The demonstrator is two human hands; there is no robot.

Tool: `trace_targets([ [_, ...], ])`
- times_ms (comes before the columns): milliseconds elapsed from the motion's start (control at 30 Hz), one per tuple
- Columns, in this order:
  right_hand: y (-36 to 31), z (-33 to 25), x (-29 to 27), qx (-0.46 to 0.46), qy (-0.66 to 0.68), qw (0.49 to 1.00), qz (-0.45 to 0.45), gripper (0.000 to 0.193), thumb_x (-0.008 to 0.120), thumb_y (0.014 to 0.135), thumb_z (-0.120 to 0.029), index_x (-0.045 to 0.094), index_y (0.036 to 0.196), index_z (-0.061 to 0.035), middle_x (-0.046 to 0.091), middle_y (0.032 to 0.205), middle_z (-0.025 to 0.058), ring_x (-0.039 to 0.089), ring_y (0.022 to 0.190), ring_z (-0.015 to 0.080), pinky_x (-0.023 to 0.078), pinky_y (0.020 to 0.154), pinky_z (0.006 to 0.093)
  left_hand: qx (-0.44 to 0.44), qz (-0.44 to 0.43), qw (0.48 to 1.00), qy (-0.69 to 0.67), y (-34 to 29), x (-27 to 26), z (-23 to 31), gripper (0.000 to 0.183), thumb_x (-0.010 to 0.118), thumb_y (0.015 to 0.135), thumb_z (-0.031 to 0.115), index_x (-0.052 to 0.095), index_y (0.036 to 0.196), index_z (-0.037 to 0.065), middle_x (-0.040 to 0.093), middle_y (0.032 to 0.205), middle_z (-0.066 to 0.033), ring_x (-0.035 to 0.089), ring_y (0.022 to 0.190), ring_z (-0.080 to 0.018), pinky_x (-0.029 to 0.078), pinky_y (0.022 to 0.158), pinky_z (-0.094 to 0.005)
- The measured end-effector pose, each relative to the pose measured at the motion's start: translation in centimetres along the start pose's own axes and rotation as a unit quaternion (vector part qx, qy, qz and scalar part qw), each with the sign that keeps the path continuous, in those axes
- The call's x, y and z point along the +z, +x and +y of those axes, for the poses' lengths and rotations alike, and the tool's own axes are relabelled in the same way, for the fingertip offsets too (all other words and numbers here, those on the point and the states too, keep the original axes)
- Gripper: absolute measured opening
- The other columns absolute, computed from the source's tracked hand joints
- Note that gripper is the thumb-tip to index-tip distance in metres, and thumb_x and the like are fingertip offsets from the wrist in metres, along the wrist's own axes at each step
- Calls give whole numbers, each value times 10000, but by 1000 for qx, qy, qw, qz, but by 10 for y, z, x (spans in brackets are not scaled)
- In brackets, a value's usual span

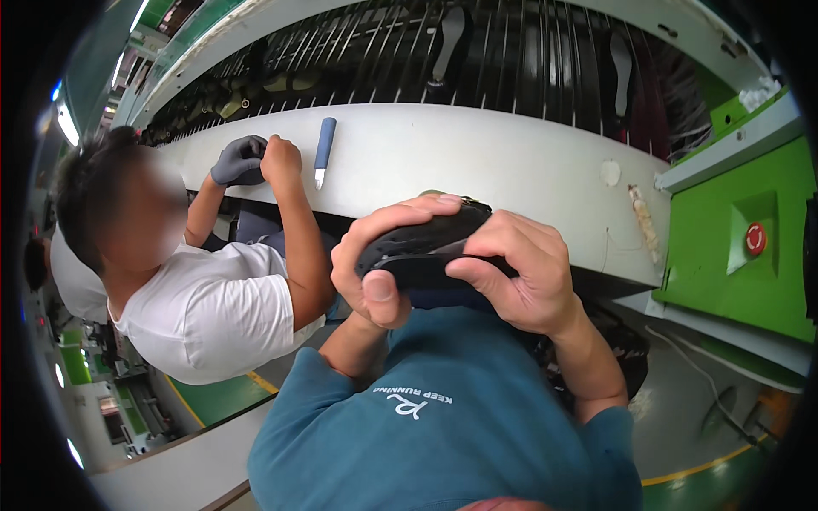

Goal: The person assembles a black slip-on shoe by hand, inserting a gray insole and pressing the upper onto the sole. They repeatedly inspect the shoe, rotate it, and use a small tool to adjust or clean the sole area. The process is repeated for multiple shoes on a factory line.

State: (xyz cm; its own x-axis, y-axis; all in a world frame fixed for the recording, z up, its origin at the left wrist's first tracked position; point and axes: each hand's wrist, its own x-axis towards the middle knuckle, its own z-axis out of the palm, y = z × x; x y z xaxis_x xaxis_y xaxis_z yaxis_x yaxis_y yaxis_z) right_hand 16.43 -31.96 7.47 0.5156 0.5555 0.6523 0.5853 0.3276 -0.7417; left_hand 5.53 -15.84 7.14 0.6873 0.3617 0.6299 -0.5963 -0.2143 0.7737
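In front of my chest I hold a black shoe (417, 243) with both hands, near the edge of the white worktop. My left hand (375, 255) wraps around its left end, thumb low on the near side and fingers over the top. At the other end my right hand (532, 272) closes on the shoe, its thumb and forefinger along the near edge. The palm sides of both hands are partly hidden.
A blue-handled knife (324, 149) lies on the white worktop (503, 153). Beyond runs a rod conveyor carrying soles (450, 51). At left sits a co-worker (204, 298) with a grey glove (240, 160). A green machine panel (733, 272) with a red button (755, 238) stands right.
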Motion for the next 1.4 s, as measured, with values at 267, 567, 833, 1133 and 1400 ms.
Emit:
trace_targets([
  [267,13,8,13,12,20,1000,2,255,914,871,-147,678,877,-51,631,736,78,632,630,272,503,587,380,14,4,1000,3,0,-15,-14,689,632,1113,509,633,1258,-165,753,1123,-381,775,1103,-458,611,1031,-600],
  [567,14,14,23,-39,-41,998,37,267,933,880,-200,703,868,-65,687,732,56,643,590,217,487,547,329,4,7,1000,9,4,-20,-15,633,622,1118,452,633,1238,-170,758,1103,-377,784,1066,-469,623,1010,-597],
  [833,29,-11,2,196,42,977,-68,304,929,859,-153,651,785,-55,650,699,94,636,588,274,507,566,378,44,-42,998,11,9,-25,-16,483,619,1077,307,645,1171,-166,763,1041,-371,805,962,-478,676,895,-558],
  [1133,24,5,-29,221,-33,973,-60,445,1028,753,-311,687,881,-56,719,817,48,646,703,166,528,665,323,79,-119,988,58,34,-15,-23,458,769,999,297,691,1195,-110,802,1041,-275,829,950,-400,683,846,-450],
  [1400,37,0,-24,20,40,998,-52,716,1004,779,-322,733,1356,5,777,1268,175,751,1204,322,586,1043,402,83,-140,982,96,42,7,-27,684,688,988,596,736,1131,-72,789,925,-190,799,785,-336,633,692,-405],
])
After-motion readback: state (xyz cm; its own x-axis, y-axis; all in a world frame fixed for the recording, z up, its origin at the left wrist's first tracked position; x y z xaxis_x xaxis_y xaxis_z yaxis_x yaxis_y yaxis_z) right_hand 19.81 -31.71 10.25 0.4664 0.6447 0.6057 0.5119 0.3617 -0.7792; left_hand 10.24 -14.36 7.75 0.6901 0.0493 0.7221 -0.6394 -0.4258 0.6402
